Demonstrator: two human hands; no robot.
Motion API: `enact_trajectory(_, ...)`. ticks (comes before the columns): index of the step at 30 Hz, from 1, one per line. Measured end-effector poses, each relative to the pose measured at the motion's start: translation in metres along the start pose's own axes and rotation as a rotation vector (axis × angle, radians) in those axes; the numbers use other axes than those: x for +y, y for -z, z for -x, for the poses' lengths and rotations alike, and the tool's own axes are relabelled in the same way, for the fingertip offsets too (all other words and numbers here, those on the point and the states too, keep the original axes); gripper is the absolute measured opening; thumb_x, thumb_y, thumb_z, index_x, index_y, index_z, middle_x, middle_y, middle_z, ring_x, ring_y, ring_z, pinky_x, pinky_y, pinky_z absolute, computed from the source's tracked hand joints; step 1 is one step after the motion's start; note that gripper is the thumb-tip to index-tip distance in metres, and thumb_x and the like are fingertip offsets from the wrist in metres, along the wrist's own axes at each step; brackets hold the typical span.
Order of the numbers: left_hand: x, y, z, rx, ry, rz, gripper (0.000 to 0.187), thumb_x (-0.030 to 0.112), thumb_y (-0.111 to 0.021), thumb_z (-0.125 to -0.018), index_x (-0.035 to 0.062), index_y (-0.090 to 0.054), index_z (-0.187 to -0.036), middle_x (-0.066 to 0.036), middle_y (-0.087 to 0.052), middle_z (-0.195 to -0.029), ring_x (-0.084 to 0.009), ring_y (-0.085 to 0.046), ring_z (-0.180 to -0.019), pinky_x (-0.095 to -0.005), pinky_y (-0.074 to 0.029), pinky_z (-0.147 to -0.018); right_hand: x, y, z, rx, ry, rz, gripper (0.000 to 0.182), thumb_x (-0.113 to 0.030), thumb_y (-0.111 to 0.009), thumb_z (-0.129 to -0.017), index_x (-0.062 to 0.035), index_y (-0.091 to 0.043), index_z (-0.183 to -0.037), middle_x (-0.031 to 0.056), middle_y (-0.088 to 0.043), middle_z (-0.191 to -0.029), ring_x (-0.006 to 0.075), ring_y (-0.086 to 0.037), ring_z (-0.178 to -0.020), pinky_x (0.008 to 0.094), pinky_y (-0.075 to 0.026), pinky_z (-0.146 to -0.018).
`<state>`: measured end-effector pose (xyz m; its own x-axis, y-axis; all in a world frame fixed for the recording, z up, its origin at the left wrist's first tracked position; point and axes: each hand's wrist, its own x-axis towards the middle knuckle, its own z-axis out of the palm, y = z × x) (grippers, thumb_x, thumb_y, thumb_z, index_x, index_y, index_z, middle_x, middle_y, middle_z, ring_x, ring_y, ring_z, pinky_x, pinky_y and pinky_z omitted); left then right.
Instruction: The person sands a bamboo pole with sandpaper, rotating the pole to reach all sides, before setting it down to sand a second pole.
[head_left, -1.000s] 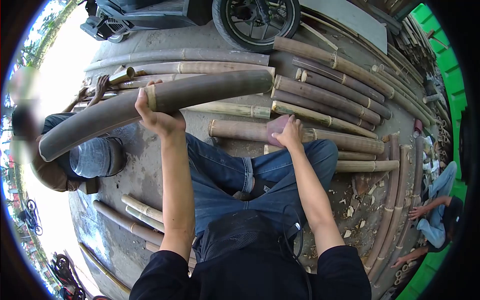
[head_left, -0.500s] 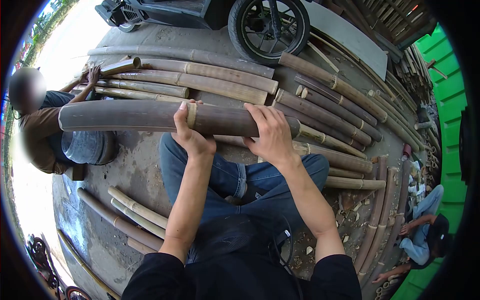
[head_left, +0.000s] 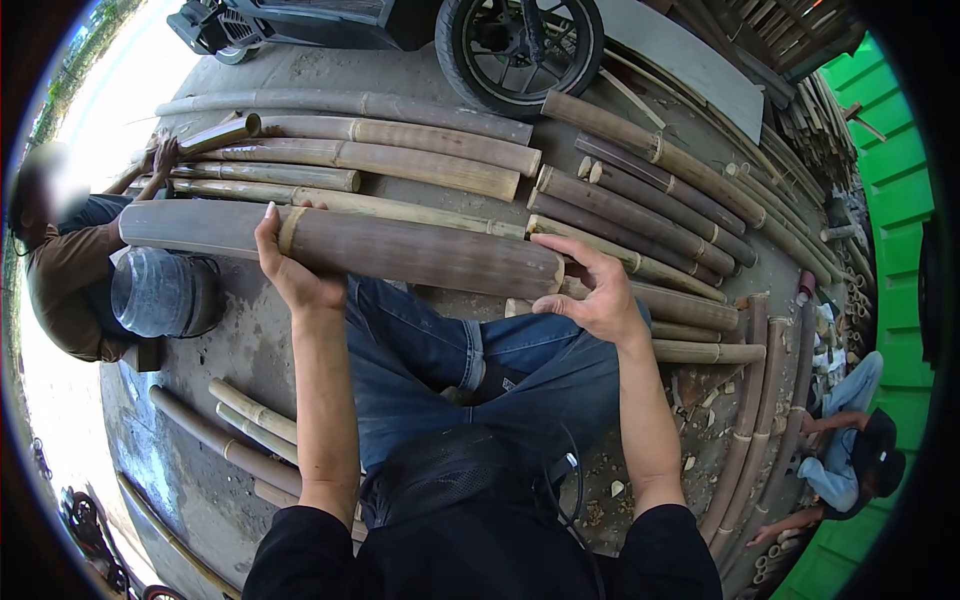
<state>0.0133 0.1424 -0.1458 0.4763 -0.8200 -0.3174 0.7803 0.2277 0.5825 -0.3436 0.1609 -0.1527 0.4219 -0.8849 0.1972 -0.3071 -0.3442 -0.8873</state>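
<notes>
A thick, dark brown bamboo pole lies across in front of me above my lap, its right end slightly lower than its left. My left hand is wrapped around it at a pale node, thumb on the near side and some fingers hidden behind. At the right end, my right hand grips the pole's edge, thumb below and fingers above. Beyond the pole, several more bamboo poles lie on the ground.
A co-worker sits at the left, hands on another bamboo pole, near a clear plastic container. Another person is low at the right. A motorcycle wheel stands at the back. Shorter bamboo pieces lie front left.
The right end of the bamboo pole has dropped and swung nearer. My left hand has moved left with the node, and my right hand has slid to the right end.
</notes>
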Motion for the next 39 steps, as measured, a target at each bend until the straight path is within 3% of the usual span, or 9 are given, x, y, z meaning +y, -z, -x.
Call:
enact_trajectory(1, 0.001, 0.001, -0.001, -0.014, 0.016, 0.011, 0.047, 0.042, -0.071, -0.088, 0.0021, -0.063, -0.11, -0.009, -0.065, -0.099, -0.0217, -0.066, -0.097, -0.0359, -0.054, -0.091, -0.012, 0.0, 0.004, 0.009, -0.124, -0.318, 0.064, -0.013, -0.089, -0.079, -0.0019, -0.063, -0.137, 0.0107, -0.072, -0.124, 0.0153, -0.071, -0.102, 0.0298, -0.06, -0.087)
enact_trajectory(8, -0.007, -0.002, 0.003, 0.001, 0.034, -0.031, 0.046, 0.044, -0.071, -0.088, 0.0025, -0.063, -0.106, -0.008, -0.065, -0.098, -0.0215, -0.066, -0.096, -0.036, -0.054, -0.091, -0.01, 0.003, 0.014, 0.049, -0.084, -0.322, 0.064, -0.005, -0.085, -0.083, -0.0021, -0.06, -0.142, 0.0122, -0.07, -0.127, 0.012, -0.07, -0.1, 0.0281, -0.061, -0.088)
enact_trajectory(10, -0.007, -0.004, 0.005, 0.01, 0.028, -0.028, 0.046, 0.045, -0.07, -0.088, 0.0029, -0.064, -0.105, -0.008, -0.065, -0.097, -0.0214, -0.065, -0.096, -0.0368, -0.054, -0.091, -0.01, 0.004, 0.017, 0.041, -0.136, -0.317, 0.068, -0.014, -0.087, -0.082, 0.003, -0.058, -0.141, 0.0185, -0.063, -0.141, 0.0242, -0.061, -0.129, 0.0386, -0.054, -0.106)
enact_trajectory(14, -0.007, -0.008, 0.007, 0.036, -0.002, -0.057, 0.046, 0.045, -0.07, -0.088, 0.003, -0.065, -0.106, -0.008, -0.066, -0.098, -0.0215, -0.065, -0.097, -0.0377, -0.054, -0.092, 0.004, 0.003, 0.022, 0.025, -0.084, -0.252, 0.067, -0.012, -0.09, -0.078, 0.0035, -0.062, -0.137, 0.0175, -0.066, -0.137, 0.026, -0.062, -0.129, 0.0393, -0.05, -0.11)
enact_trajectory(17, -0.008, -0.012, 0.01, 0.021, -0.032, -0.071, 0.046, 0.045, -0.07, -0.087, 0.0031, -0.065, -0.107, -0.008, -0.067, -0.1, -0.0221, -0.066, -0.098, -0.0382, -0.052, -0.094, 0.006, 0.0, 0.023, 0.151, -0.062, -0.371, 0.053, -0.008, -0.09, -0.074, -0.0023, -0.073, -0.124, 0.0129, -0.069, -0.133, 0.0164, -0.071, -0.105, 0.0316, -0.059, -0.091)
enact_trajectory(19, -0.011, -0.012, 0.011, -0.012, -0.045, -0.097, 0.046, 0.044, -0.071, -0.088, 0.0026, -0.066, -0.108, -0.009, -0.067, -0.1, -0.0224, -0.066, -0.1, -0.0382, -0.052, -0.094, 0.004, 0.003, 0.017, 0.157, 0.072, 0.178, 0.066, -0.009, -0.093, -0.065, -0.0038, -0.07, -0.127, 0.0139, -0.069, -0.131, 0.0277, -0.069, -0.112, 0.0388, -0.055, -0.1)
enact_trajectory(24, -0.056, -0.029, 0.04, -0.028, -0.135, -0.222, 0.041, 0.037, -0.069, -0.092, 0.0007, -0.065, -0.11, -0.012, -0.068, -0.105, -0.0226, -0.068, -0.098, -0.0378, -0.053, -0.091, -0.04, -0.043, -0.016, 0.151, 0.128, 0.473, 0.089, -0.014, -0.093, -0.058, -0.0078, -0.059, -0.14, 0.0146, -0.066, -0.128, 0.0353, -0.06, -0.123, 0.0474, -0.045, -0.112)
enact_trajectory(31, -0.031, -0.036, 0.029, -0.217, -0.205, -0.239, 0.062, 0.042, -0.069, -0.091, -0.0069, -0.056, -0.127, -0.019, -0.068, -0.111, -0.027, -0.067, -0.102, -0.0379, -0.055, -0.092, -0.03, -0.039, -0.018, 0.099, -0.006, 0.443, 0.063, -0.01, -0.08, -0.061, -0.0103, -0.066, -0.122, 0.0138, -0.071, -0.106, 0.0369, -0.07, -0.097, 0.0442, -0.056, -0.085)
enact_trajectory(39, 0.062, -0.021, -0.011, -0.27, -0.281, -0.167, 0.066, 0.055, -0.056, -0.096, -0.0045, -0.059, -0.125, -0.02, -0.069, -0.111, -0.0299, -0.068, -0.103, -0.0436, -0.055, -0.095, 0.002, 0.007, 0.017, 0.077, -0.11, 0.47, 0.058, -0.009, -0.078, -0.059, -0.0088, -0.068, -0.116, 0.0151, -0.071, -0.105, 0.0383, -0.07, -0.097, 0.0441, -0.055, -0.084)
